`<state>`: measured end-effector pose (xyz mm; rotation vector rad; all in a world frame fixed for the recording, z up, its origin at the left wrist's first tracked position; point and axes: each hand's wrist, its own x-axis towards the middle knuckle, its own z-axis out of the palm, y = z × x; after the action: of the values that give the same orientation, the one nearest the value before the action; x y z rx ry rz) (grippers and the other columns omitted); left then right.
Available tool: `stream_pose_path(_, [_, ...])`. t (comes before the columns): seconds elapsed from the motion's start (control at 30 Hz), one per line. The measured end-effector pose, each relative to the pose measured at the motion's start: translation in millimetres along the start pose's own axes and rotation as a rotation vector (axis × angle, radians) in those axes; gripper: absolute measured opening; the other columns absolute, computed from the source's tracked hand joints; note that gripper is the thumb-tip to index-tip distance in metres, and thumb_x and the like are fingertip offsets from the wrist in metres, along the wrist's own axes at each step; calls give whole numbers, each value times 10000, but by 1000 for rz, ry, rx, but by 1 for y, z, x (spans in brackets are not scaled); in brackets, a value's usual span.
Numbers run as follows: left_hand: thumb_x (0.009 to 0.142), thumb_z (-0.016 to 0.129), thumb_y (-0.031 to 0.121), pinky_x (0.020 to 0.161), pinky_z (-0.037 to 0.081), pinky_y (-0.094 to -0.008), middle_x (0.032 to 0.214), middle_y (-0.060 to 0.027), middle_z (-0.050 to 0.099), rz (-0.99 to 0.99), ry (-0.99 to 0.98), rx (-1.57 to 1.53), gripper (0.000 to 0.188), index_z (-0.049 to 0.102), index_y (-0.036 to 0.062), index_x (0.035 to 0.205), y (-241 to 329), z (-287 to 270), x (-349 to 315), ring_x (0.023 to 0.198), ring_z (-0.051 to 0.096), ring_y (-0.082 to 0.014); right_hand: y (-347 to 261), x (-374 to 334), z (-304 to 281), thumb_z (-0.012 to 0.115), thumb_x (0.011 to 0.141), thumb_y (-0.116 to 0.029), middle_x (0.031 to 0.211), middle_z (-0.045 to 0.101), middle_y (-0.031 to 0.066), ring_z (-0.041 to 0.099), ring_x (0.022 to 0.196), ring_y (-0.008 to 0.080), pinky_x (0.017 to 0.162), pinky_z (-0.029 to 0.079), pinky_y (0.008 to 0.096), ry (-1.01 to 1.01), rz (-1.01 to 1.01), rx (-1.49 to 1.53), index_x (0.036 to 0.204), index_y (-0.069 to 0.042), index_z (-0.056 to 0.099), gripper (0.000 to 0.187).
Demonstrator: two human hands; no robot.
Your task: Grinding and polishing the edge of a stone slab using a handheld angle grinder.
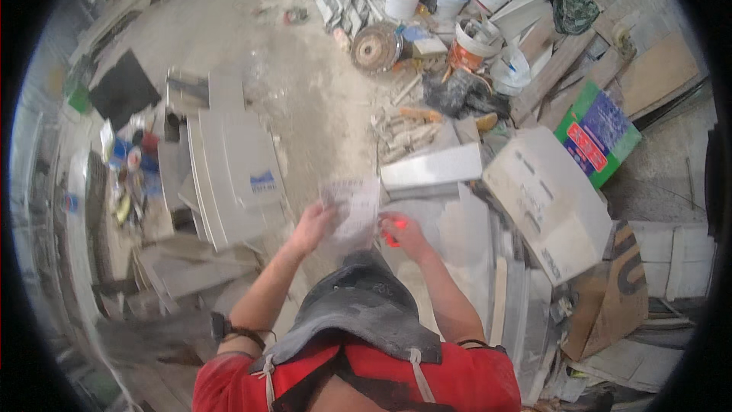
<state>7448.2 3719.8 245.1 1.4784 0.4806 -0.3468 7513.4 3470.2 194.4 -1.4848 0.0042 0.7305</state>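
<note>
A pale printed sheet of paper (355, 214) is held up in front of my body, slightly blurred. My left hand (315, 226) is closed on its left side, with fingers over the printed face. At the right edge of the sheet is my right hand (408, 238), fingers curled around a small bright red-orange object (392, 235). Its kind is hidden by the fingers. Whether the right hand also touches the paper I cannot tell. A grey, dusty apron (354, 297) hangs below both hands.
Stacked grey panels (236, 175) stand to the left. On the right lie a long white box (545, 202), a green-and-purple box (598, 133) and a brown cardboard box (610, 297). Several buckets (402, 1), a round dusty disc (377, 49) and loose boards (545, 76) clutter the far floor.
</note>
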Motion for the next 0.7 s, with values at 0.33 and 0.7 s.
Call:
stream_pose_path(0.33, [1012,498,141,923,534,-369,1174,-107,665,-97,28,-440,323,558,-31,1280,154,-145,202,1050,658,-216,-191,286,77,684,910,-273,772,677,41,598,611,110,572,502,267,-274,126,-245,936,-20,692,255])
stream_pose_path(0.7, [1001,526,183,916,514,-341,1170,-103,655,-88,-80,48,402,519,-6,1356,408,-287,492,1032,646,-197,-398,595,59,679,907,-207,805,677,16,580,659,93,576,466,269,26,154,-179,1056,-25,718,239])
